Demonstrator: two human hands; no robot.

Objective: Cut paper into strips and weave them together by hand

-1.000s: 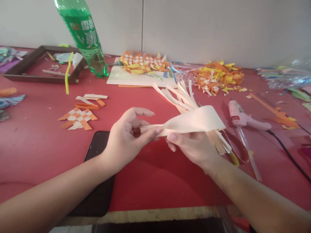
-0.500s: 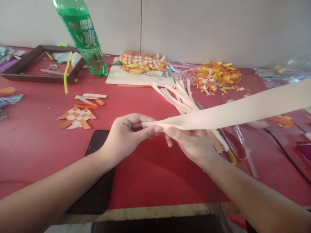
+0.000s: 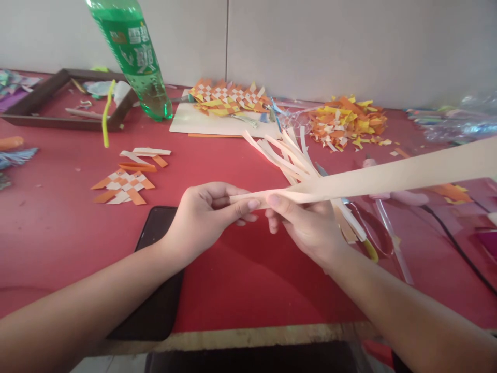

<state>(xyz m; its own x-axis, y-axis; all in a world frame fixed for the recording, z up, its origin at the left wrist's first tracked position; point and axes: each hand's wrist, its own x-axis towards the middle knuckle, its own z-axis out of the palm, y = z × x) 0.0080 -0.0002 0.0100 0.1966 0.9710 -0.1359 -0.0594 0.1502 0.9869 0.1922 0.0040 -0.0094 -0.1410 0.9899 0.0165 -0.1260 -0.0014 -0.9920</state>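
A long cream paper strip [image 3: 388,173] runs from my hands out past the right edge of the view. Its left end is pinched between the thumb and fingers of my left hand [image 3: 212,212]. My right hand [image 3: 306,223] grips the same strip a little further right, thumb pressed on top. Between the two thumbs the strip is folded lengthwise and narrow; beyond my right hand it widens out. Behind the strip lies a bundle of thin cream paper strips [image 3: 285,155]. To the left rests a woven orange-and-white paper piece [image 3: 126,186].
A black phone [image 3: 155,290] lies under my left forearm. A green bottle [image 3: 142,62] stands beside a dark frame [image 3: 39,122]. At the back are woven paper pieces [image 3: 229,98] on a sheet and a heap of orange and yellow scraps [image 3: 347,122]. A black cable [image 3: 458,246] runs at right.
My right hand has slid slightly right along the strip, and more of it is folded narrow. The strip's wide part has tilted and dropped a little. My left hand stays nearly in place.
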